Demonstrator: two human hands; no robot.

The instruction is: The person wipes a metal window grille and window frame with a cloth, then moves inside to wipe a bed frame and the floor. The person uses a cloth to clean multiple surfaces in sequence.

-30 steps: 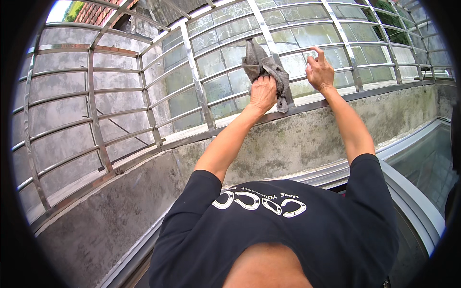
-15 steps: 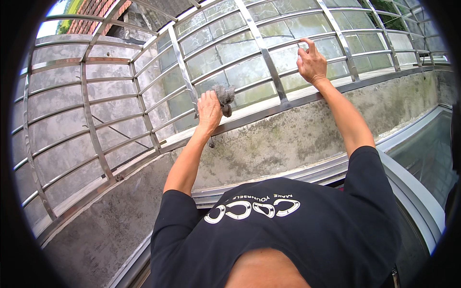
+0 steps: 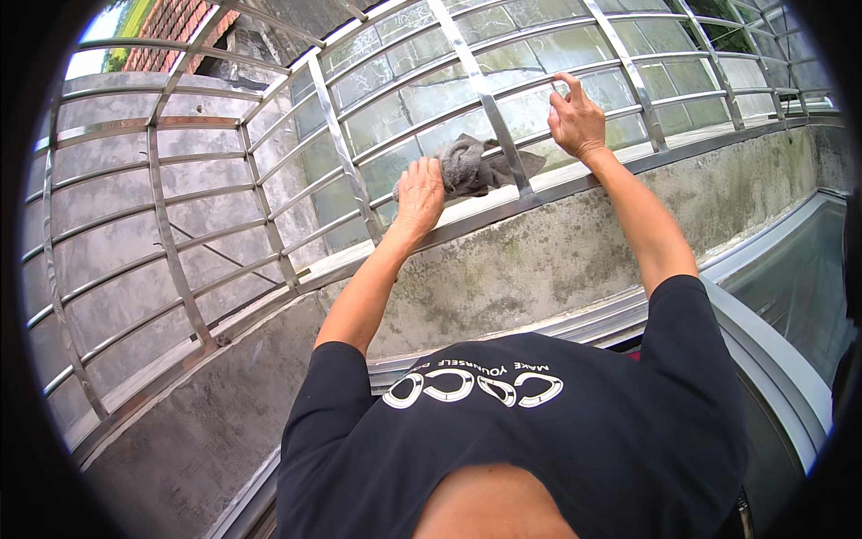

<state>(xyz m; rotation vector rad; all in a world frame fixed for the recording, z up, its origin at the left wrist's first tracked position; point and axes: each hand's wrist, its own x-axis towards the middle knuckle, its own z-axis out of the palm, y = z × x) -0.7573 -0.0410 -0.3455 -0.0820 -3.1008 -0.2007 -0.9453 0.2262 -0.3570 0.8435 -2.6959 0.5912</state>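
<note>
My left hand is closed on a crumpled grey cloth, wrapped around a lower horizontal bar of a shiny metal window grille. The cloth's loose end trails rightward, partly behind a flat upright bar. Farther right and a little higher, my right hand has its fingers hooked over another horizontal metal bar; the remaining fingers are curled and partly hidden. Both forearms reach forward over the sill.
A stained concrete sill wall runs below the grille. The grille's left side bends round a concrete wall. At the right are a pale window frame and a glass pane. A brick surface shows at the upper left.
My left hand has slid rightward along the bar with the cloth, which now spreads out farther to the right. The right hand stays at nearly the same spot on its bar.
</note>
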